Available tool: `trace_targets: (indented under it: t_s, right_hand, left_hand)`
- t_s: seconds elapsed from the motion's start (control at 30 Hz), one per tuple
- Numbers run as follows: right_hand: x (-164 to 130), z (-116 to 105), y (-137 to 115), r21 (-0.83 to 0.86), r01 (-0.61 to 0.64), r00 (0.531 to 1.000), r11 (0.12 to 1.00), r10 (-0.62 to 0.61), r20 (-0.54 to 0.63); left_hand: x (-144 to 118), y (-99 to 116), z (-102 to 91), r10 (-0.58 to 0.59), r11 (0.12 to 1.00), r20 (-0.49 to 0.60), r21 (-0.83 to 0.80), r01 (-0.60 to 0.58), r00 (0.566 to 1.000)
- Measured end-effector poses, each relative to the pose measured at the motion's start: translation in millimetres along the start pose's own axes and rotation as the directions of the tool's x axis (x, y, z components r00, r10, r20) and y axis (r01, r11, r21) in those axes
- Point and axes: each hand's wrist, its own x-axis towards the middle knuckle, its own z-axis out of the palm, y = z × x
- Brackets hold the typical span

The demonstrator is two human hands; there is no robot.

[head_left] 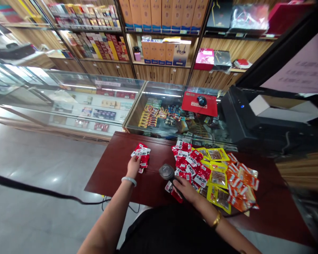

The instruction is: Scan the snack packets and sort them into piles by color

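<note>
On the left part of the dark red table (103, 165), my left hand (134, 166) pinches a red-and-white snack packet (141, 151) over a few similar ones. A black handheld barcode scanner (166, 171) is gripped in my right hand (187, 188), its head pointing left toward that small stack. Just below the scanner, a single red packet (172, 190) lies partly hidden. To the right of it spreads a heap of red-and-white packets (192, 162). Beside them lie yellow packets (218, 178) with clear windows, then orange packets (240, 187) farther right.
Behind the table stand glass display counters (100, 102), with a red mat (190, 104) and a black mouse (201, 100) on top. A black machine (243, 121) carrying an open white box (283, 108) stands at the right. Shelves of boxed goods (161, 14) line the wall.
</note>
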Motion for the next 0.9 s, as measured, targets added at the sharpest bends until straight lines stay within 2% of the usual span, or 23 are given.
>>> trace_targets:
  t_s: [0.07,0.13,0.2,0.23,0.3,0.37,0.4,0.5,0.6,0.73,0.9]
  right_hand:
    - [-5.4,-8.1,4.0,0.065,-0.054,0.997,0.996,0.058,-0.049]
    - [-10.2,-17.0,9.5,0.131,-0.078,0.992,0.988,0.089,-0.086]
    - [-14.5,-25.8,14.7,0.199,-0.083,0.988,0.976,0.107,-0.113]
    - [-16.5,-29.9,16.8,0.233,-0.083,0.985,0.969,0.114,-0.126]
    - [-20.1,-37.1,19.9,0.291,-0.08,0.98,0.953,0.128,-0.152]
    - [-23.4,-42.9,21.2,0.334,-0.076,0.972,0.939,0.144,-0.185]
    - [-25.0,-45.2,21.4,0.35,-0.073,0.967,0.934,0.152,-0.204]
    - [-29.8,-50.9,20.5,0.384,-0.059,0.951,0.921,0.169,-0.259]
    - [-34.6,-55.2,18.9,0.409,-0.04,0.936,0.911,0.177,-0.303]
    - [-39.5,-59.2,18.2,0.426,-0.023,0.929,0.905,0.177,-0.326]
    - [-39.6,-60.3,22.4,0.403,-0.031,0.938,0.915,0.166,-0.305]
  left_hand:
    - [3.1,-0.2,-12.4,0.02,0.992,-0.031,0.128,-0.015,0.999]
    - [-2.0,5.0,-18.0,0.084,0.957,-0.136,0.288,-0.042,0.987]
    - [-14.0,15.5,-13.2,0.175,0.904,-0.238,0.423,-0.061,0.955]
    - [-21.7,22.3,-6.3,0.221,0.882,-0.242,0.463,-0.088,0.945]
    - [-38.4,38.0,15.8,0.305,0.85,-0.125,0.484,-0.21,0.944]
    - [-54.4,55.2,46.0,0.406,0.806,0.094,0.431,-0.405,0.909]
    - [-61.6,64.2,62.5,0.432,0.797,0.163,0.391,-0.46,0.887]
    - [-77.4,92.6,109.3,0.427,0.794,0.278,0.339,-0.504,0.86]
    - [-83.1,118.9,142.2,0.35,0.789,0.339,0.396,-0.47,0.873]
    - [-77.1,133.7,158.9,0.287,0.782,0.387,0.433,-0.448,0.876]
    - [-62.2,112.7,150.3,0.228,0.877,0.447,0.292,-0.382,0.865]
